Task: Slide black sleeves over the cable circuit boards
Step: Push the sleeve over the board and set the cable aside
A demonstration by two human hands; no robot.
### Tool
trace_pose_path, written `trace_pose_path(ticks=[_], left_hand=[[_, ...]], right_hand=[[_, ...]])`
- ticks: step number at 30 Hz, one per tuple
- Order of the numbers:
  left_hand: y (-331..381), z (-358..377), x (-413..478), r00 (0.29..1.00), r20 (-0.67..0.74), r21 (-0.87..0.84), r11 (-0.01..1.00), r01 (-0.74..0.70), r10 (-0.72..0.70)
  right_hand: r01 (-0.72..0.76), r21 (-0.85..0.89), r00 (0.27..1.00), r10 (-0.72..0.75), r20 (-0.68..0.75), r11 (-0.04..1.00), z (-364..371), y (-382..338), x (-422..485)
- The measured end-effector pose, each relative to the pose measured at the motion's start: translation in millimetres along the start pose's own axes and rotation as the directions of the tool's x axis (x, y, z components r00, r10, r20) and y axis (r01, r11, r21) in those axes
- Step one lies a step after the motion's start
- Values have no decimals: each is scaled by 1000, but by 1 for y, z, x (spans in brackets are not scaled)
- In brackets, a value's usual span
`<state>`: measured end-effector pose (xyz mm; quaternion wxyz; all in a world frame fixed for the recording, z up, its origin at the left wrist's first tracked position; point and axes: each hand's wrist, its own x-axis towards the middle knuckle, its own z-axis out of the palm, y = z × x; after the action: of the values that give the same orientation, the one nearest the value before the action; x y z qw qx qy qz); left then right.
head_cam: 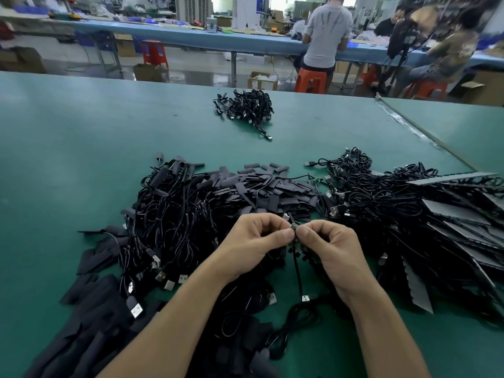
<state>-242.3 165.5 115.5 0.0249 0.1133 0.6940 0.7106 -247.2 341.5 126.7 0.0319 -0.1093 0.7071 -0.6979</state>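
Note:
My left hand (255,242) and my right hand (331,245) meet fingertip to fingertip above the cable heap. Between them they pinch a small circuit board (294,226) on the end of a black cable (298,276) that hangs down to a coil with a USB plug (305,297). Whether a sleeve is on the board I cannot tell; the fingers cover most of it. Loose flat black sleeves (272,184) lie piled just beyond my hands. Another bare green board (315,180) shows at the pile's right edge.
Tangled black USB cables (169,214) lie left of my hands, more cables (381,203) to the right. A small cable bundle (248,106) sits far back on the green table (81,132). Flat dark strips (463,214) fan out at the right. People sit at a bench beyond.

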Motion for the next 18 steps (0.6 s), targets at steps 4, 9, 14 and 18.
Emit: trace_pose_path(ticks=[4, 9, 14, 18], left_hand=[[2, -2, 2, 999, 15, -54, 998, 35, -35], [1, -2, 3, 999, -3, -94, 994, 52, -53], [0, 0, 3, 997, 34, -89, 993, 71, -69], [-3, 2, 6, 995, -32, -110, 990, 90, -94]], right_hand=[[-11, 47, 1000, 10, 23, 999, 1, 0, 2], [-22, 148, 999, 15, 50, 989, 1, 2, 4], [-21, 180, 999, 12, 52, 983, -1, 4, 4], [-20, 104, 979, 40, -200, 994, -1, 9, 5]])
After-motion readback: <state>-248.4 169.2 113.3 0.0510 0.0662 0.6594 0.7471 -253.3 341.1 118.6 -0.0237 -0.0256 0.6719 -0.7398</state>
